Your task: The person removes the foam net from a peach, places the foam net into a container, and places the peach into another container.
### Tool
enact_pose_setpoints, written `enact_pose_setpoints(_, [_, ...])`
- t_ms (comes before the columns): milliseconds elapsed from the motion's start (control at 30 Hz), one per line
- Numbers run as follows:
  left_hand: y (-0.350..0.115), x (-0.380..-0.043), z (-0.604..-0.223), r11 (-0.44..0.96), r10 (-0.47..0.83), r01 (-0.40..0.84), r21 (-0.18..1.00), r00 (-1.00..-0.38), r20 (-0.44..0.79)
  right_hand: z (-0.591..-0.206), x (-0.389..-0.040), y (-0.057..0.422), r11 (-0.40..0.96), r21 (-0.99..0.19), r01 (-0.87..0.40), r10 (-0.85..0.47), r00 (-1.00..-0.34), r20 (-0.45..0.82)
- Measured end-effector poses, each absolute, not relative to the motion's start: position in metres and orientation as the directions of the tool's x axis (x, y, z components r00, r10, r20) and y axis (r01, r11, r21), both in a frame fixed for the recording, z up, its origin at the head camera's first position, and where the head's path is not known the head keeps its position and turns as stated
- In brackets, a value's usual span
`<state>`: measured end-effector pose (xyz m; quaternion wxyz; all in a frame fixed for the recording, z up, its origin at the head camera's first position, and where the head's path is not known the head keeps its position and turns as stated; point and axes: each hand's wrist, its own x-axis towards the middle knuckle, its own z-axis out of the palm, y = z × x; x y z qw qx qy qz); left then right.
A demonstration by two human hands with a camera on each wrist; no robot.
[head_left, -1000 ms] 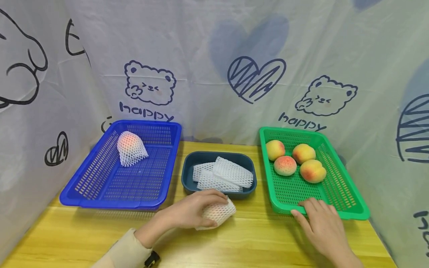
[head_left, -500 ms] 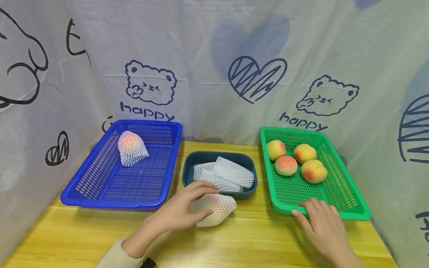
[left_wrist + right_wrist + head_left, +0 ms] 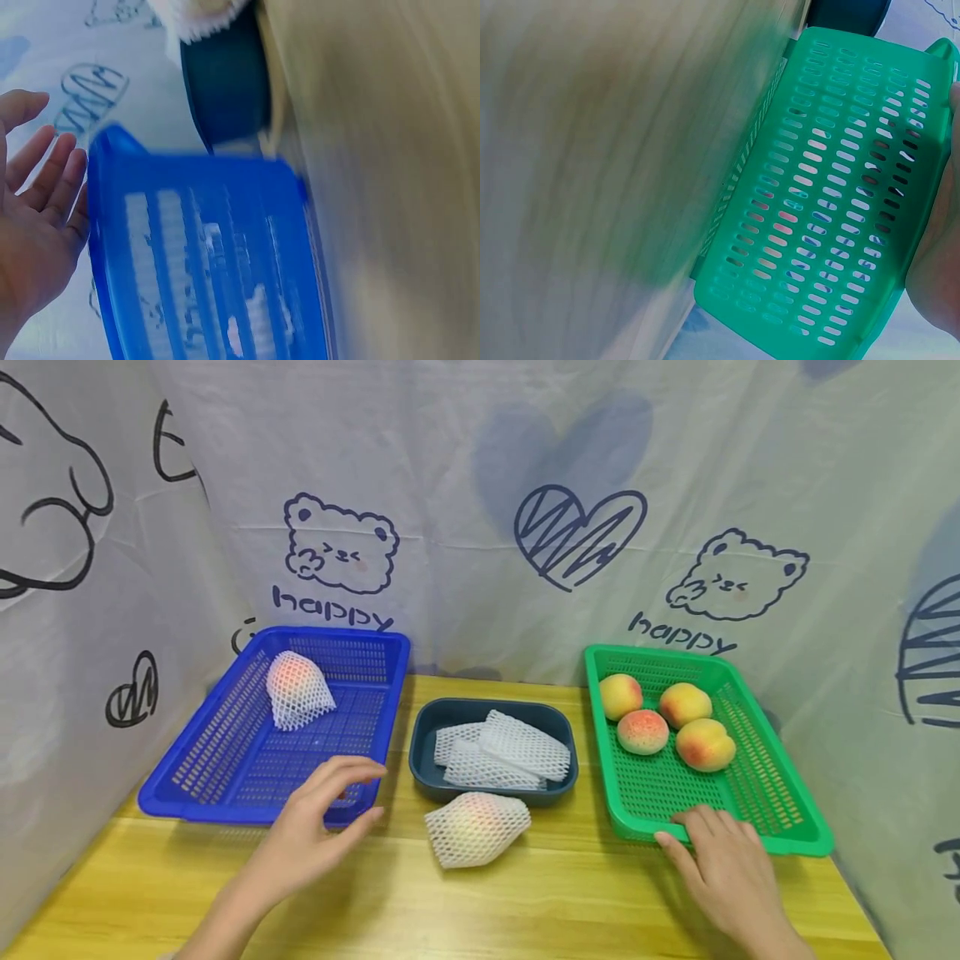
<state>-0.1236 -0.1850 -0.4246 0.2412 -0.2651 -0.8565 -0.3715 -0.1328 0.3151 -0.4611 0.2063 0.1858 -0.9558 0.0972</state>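
My left hand (image 3: 315,827) is held over the front right corner of the blue basket (image 3: 262,814), thumb and fingers apart with nothing between them. In the left wrist view its loosely bent fingers (image 3: 56,169) show beside the basket's rim. On the table to its right lies a peach in a white foam net (image 3: 478,829). My right hand (image 3: 723,868) grips the front rim of the green basket (image 3: 795,842), fingers bent over it; in the right wrist view the basket wall (image 3: 832,187) hides most of them. Several bare peaches (image 3: 705,745) lie inside the green basket.
Between the baskets stands a dark blue tray (image 3: 420,777) holding several flat foam nets (image 3: 525,747). Another netted peach (image 3: 297,689) lies in the blue basket. A printed cloth (image 3: 465,527) hangs behind the wooden table (image 3: 480,918).
My left hand has let go of the netted peach and moved left to the blue basket's corner. The peach stays on the table before the tray. My right hand has not moved.
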Motion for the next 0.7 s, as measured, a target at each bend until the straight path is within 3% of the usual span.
enact_pose_setpoints(267, [-0.223, -0.117, -0.431, 0.772, 0.291, 0.528, 0.353, -0.788, 0.543, -0.461, -0.132, 0.315, 0.914, -0.107, -0.391, -0.313, -0.848, 0.427])
enact_pose_setpoints(700, [-0.232, -0.116, -0.440, 0.856, 0.276, 0.442, 0.268, -0.830, 0.485, -0.455, -0.131, 0.314, 0.915, -0.156, -0.373, -0.287, -0.871, 0.398])
